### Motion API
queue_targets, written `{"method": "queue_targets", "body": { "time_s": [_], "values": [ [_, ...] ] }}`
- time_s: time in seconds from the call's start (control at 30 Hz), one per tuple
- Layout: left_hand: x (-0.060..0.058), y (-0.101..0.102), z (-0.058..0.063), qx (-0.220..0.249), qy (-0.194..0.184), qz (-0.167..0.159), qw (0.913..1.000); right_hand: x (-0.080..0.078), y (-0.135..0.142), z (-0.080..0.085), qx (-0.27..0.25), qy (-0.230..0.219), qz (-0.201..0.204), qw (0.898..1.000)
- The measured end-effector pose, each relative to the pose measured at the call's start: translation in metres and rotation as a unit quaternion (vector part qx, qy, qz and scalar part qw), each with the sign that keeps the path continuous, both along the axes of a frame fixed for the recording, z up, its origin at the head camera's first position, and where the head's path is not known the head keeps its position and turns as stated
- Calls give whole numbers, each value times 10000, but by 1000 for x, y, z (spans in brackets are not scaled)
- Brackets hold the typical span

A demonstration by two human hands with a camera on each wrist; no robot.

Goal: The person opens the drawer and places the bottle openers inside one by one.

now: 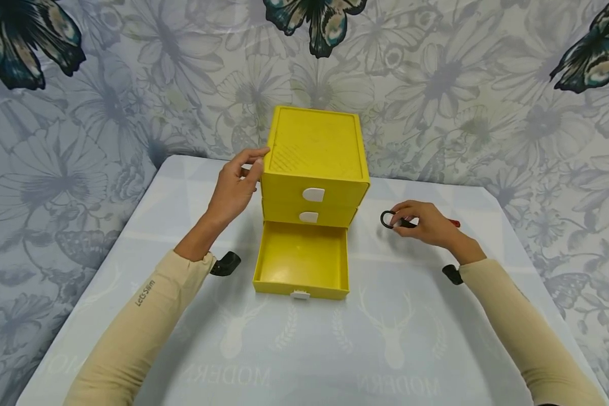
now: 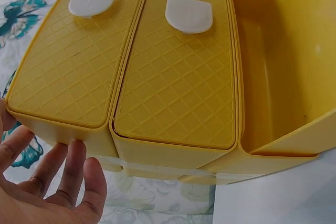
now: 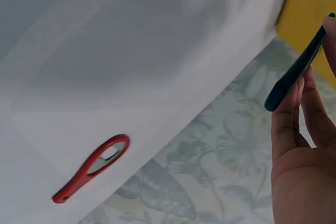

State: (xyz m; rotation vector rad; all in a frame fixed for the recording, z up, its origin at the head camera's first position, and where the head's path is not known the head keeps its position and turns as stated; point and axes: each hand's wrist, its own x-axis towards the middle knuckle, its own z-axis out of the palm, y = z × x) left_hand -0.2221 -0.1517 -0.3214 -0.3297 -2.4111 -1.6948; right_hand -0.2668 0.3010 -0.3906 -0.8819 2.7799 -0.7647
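Note:
A yellow unit of three drawers stands on the table, its bottom drawer pulled out with a bare floor. My left hand touches the unit's upper left side; the left wrist view shows its fingers loosely bent against that side. To the right of the unit, my right hand pinches a black hand mirror above the table. The right wrist view catches this mirror edge-on, so its face is hidden there. A red hand mirror lies on the table, mostly behind my right hand in the head view.
White pull tabs mark the two closed drawers above. The pale table has printed deer and lettering. Its far edge meets a flowered wall covering with dark butterflies.

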Motion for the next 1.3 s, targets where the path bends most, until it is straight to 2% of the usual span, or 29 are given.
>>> {"method": "queue_targets", "body": {
  "time_s": [0.33,0.57,0.8,1.07,1.3],
  "values": [
    [-2,0,0,27,-157,-1,9999,23,-25,28,-118,23,509,9986],
    [-3,-2,0,188,-342,-138,9991,33,-44,35,39,196,784,9967],
    [-4,-2,1,204,-378,-15,9991,41,-62,43,60,112,992,9950],
    [-6,-1,3,275,-207,-112,9993,46,-80,50,87,219,1276,9915],
    [-3,-2,4,244,-349,-109,9990,53,-98,48,54,-66,1466,9892]
  ]
}}
